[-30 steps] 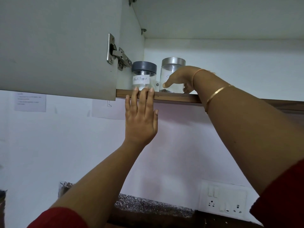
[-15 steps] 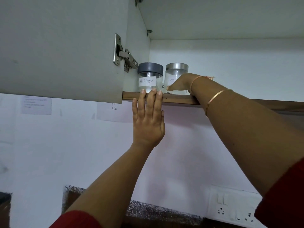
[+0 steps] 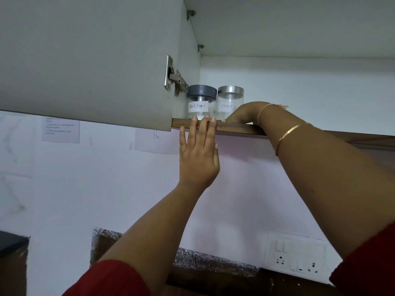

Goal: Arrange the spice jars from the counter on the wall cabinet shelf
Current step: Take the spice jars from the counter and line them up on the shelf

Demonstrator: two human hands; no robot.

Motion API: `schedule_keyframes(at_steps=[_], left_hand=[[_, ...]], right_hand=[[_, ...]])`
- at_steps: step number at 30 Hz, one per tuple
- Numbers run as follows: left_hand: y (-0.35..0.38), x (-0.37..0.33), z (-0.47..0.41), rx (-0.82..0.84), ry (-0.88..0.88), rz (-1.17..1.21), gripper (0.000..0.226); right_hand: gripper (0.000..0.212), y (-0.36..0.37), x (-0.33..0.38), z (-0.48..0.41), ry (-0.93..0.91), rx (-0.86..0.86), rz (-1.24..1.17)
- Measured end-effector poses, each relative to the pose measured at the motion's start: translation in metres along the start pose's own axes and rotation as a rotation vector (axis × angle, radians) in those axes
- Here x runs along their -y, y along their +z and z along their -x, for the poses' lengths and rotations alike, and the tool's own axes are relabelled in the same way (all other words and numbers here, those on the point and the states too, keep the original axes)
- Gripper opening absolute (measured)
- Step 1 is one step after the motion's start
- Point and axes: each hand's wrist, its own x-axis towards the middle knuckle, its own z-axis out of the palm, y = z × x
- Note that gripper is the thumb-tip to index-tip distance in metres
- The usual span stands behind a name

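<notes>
The head camera, the only view, looked up at an open wall cabinet. Two spice jars stood side by side, touching or nearly so, at the left end of the shelf, close to its front edge. The Black Pepper jar, with a dark grey lid, sat nearest the cabinet's side wall beside the door hinge. The Cloves jar, with a silver metal lid, stood just to its right.

The left hand was flat against the shelf's front edge, its fingers straight and together, holding nothing; their tips reached the shelf lip just below the Black Pepper jar. The right hand lay on the shelf beside the foot of the Cloves jar, bent down at the wrist. Whether its fingers touched the jar or were closed on anything could not be told.

Both jars looked like clear glass or hard plastic: stiff, smooth, probably slippery and breakable if dropped from that height. They seemed light, since each looked nearly empty, with only a few dark specks showing low in the Cloves jar. Around the body below the lid would be the safest hold, as a lid may be loose.

The speckled desk showed far below, with no jars visible on it.
</notes>
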Motion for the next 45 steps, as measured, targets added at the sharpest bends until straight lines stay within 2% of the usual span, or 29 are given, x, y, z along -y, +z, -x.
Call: schedule_keyframes(at_steps=[3, 5, 10, 14, 16, 18, 20, 25, 33, 37, 41, 45], left_hand=[[-0.009, 0.000, -0.001, 0.055, -0.004, 0.014, 0.055], [-0.016, 0.000, -0.002, 0.096, -0.004, 0.014, 0.055], [-0.029, -0.002, -0.006, 0.193, -0.015, 0.057, 0.054], [-0.033, -0.007, 0.008, 0.242, -0.050, 0.132, 0.056], [-0.035, -0.008, 0.027, 0.282, -0.020, 0.176, 0.055], [-0.037, -0.008, 0.052, 0.330, 0.034, 0.197, 0.053], [-0.039, -0.005, 0.084, 0.390, 0.081, 0.173, 0.051], [-0.052, 0.001, 0.169, 0.589, 0.181, 0.114, 0.052], [-0.085, -0.002, 0.303, 0.931, 0.067, 0.151, 0.052], [-0.104, -0.015, 0.357, 1.209, -0.077, 0.126, 0.064], [-0.122, -0.020, 0.387, 1.526, -0.046, 0.033, 0.056], [-0.126, -0.021, 0.399, 1.566, -0.188, 0.036, 0.061]], right_hand=[[0.014, 0.006, -0.006, -0.007, 0.017, -0.220, -0.159], [0.020, 0.016, -0.011, -0.008, 0.021, -0.444, -0.221], [0.038, 0.059, -0.013, 0.002, -0.054, -0.944, -0.072], [0.036, 0.105, -0.016, 0.001, -0.155, -1.157, 0.070], [0.048, 0.132, -0.019, 0.002, -0.234, -1.183, 0.059], [0.051, 0.163, -0.023, 0.005, -0.343, -1.144, 0.002], [0.049, 0.198, -0.026, 0.010, -0.395, -1.035, -0.051], [0.047, 0.291, -0.033, 0.027, -0.317, -0.789, -0.115], [0.058, 0.420, -0.034, 0.082, -0.215, -0.389, -0.311], [0.058, 0.468, -0.040, 0.105, -0.159, -0.122, -0.308], [0.073, 0.496, -0.049, 0.121, -0.041, 0.150, -0.261], [0.079, 0.516, -0.056, 0.128, 0.037, 0.299, -0.241]])
